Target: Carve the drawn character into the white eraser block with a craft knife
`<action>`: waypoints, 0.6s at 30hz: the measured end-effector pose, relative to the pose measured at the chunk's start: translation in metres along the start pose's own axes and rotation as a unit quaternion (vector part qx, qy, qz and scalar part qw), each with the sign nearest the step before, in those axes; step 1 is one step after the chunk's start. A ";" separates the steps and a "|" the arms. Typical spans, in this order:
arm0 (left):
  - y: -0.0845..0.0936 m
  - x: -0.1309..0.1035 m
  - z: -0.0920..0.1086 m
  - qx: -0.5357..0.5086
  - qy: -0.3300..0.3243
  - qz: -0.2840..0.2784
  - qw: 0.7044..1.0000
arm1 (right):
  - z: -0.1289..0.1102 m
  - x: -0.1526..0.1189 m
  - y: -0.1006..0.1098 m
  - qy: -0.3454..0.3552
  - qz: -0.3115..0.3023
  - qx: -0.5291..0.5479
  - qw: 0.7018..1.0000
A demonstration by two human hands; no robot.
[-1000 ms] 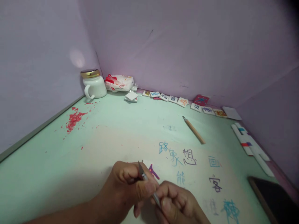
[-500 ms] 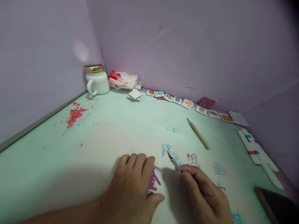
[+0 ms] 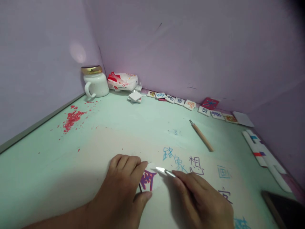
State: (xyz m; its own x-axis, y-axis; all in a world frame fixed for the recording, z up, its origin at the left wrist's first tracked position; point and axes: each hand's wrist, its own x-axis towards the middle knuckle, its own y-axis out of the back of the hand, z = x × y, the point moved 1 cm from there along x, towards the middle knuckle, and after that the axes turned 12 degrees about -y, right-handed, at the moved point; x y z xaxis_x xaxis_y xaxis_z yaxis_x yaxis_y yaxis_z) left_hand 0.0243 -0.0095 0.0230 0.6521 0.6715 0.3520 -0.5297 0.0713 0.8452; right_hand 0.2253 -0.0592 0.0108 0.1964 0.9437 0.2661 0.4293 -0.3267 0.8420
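Note:
My left hand (image 3: 124,184) grips a small white tile (image 3: 149,182) with a purple and red character on it, thumb at the lower edge and fingers at the upper one. In my right hand (image 3: 202,198) is a slim metal craft knife (image 3: 166,172), held like a pen. Its blade points left, close to the tile's upper right edge; whether it touches cannot be told. Beneath both hands lies a pale sheet (image 3: 100,152) with blue and purple characters written on it.
A wooden-handled carving tool (image 3: 202,136) lies beyond my right hand. Along the wall are a lidded white mug (image 3: 97,85), a tissue pack (image 3: 122,81) and several character tiles (image 3: 190,105). Red shavings (image 3: 72,119) lie at left, white markers (image 3: 267,159) and a dark device (image 3: 283,206) at right.
The left hand has shifted left with the tile, showing more of its character. The right hand has moved left, and the knife blade has swung down toward the tile.

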 end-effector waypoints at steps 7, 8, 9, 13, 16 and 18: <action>-0.001 -0.003 -0.001 -0.026 -0.007 -0.009 1.000 | -0.011 -0.005 0.001 0.001 0.026 -0.055 0.998; -0.001 -0.003 -0.001 -0.027 -0.006 -0.008 1.000 | -0.012 -0.005 0.002 0.000 0.037 -0.062 0.997; -0.001 -0.002 -0.001 -0.029 -0.007 -0.007 1.000 | -0.012 -0.005 0.003 -0.003 0.043 -0.067 0.997; -0.001 0.000 0.001 -0.036 -0.012 -0.002 0.999 | -0.016 -0.005 0.005 -0.004 0.036 -0.063 0.997; 0.000 0.001 0.002 -0.042 -0.013 -0.001 0.999 | -0.018 -0.004 0.006 0.000 0.029 -0.064 0.998; 0.000 0.001 0.002 -0.045 -0.013 0.000 0.999 | -0.018 -0.003 0.005 -0.001 0.037 -0.070 0.997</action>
State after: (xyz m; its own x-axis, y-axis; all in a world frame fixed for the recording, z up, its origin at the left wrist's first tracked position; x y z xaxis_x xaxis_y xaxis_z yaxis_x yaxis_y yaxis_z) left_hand 0.0263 -0.0099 0.0242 0.6654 0.6526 0.3624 -0.5748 0.1380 0.8066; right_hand 0.2114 -0.0633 0.0226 0.2254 0.9173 0.3282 0.2867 -0.3844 0.8775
